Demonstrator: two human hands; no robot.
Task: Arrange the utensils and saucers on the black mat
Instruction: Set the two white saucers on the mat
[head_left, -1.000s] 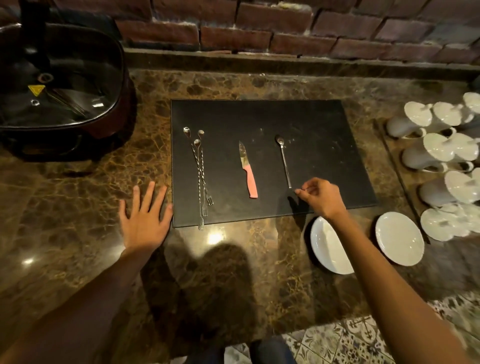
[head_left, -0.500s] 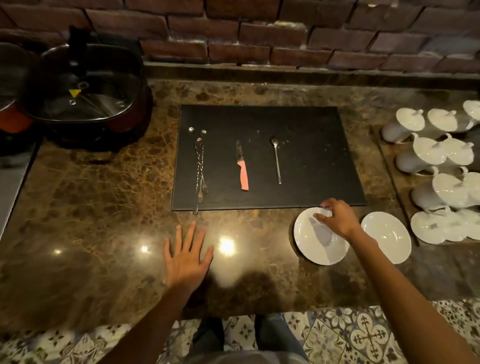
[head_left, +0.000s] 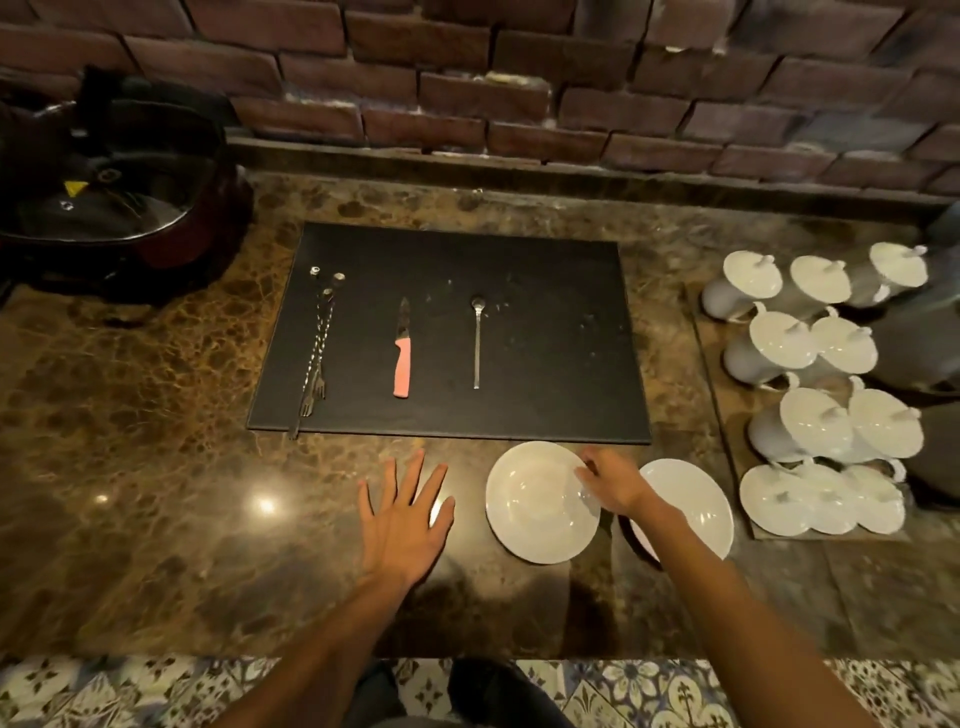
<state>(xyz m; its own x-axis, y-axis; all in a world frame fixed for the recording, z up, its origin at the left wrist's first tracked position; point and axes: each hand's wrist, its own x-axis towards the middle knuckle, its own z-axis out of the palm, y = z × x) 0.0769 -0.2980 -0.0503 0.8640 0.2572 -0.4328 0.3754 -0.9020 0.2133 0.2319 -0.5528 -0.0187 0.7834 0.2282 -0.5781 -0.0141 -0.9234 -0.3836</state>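
Note:
A black mat (head_left: 545, 291) lies on the brown marble counter. On it, from left to right, lie long twisted bar forks (head_left: 317, 353), a knife with a pink handle (head_left: 402, 356) and a thin spoon (head_left: 477, 340). Two white saucers sit on the counter just in front of the mat's right end. My right hand (head_left: 613, 480) grips the right rim of the left saucer (head_left: 537, 501). The other saucer (head_left: 691, 501) lies to its right, partly hidden by my forearm. My left hand (head_left: 405, 514) rests flat on the counter, fingers spread.
A wooden board (head_left: 727, 415) at the right carries several white lidded cups (head_left: 810, 426). A dark electric pot with a glass lid (head_left: 114, 192) stands at the back left. A brick wall (head_left: 519, 78) runs behind the counter. Patterned floor tiles (head_left: 623, 691) show below the counter's front edge.
My right hand left the spoon on the mat and came down to the left saucer's rim. My left hand slid right along the counter. The view pulled back.

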